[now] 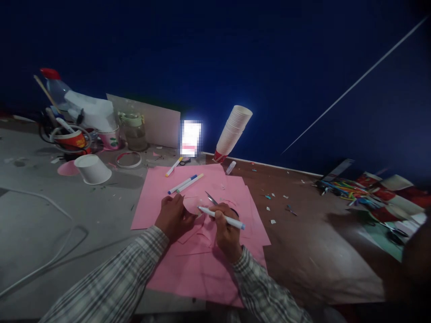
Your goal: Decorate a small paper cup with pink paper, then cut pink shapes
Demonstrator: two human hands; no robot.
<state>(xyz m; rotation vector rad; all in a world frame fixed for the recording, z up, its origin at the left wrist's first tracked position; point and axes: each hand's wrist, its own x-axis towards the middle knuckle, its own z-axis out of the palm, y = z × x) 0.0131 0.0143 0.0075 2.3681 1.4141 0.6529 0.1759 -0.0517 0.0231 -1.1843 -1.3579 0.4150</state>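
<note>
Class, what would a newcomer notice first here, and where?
The glaring, pixelated white patch at the back of the table, against the dark blue wall, probably grabs attention first. Right of it rises a tall stack of paper cups. In front, pink sheets lie beneath the left hand and right hand, which holds a white marker.

There are four markers (229, 219), two hands (175, 218) and one jar (135, 134).

Stack of paper cups (233, 132) near a dark blue wall (215, 54), upturned white cup (92, 170), jar (135, 134), red-capped bottle (58, 88), white cable (25, 278)
</note>
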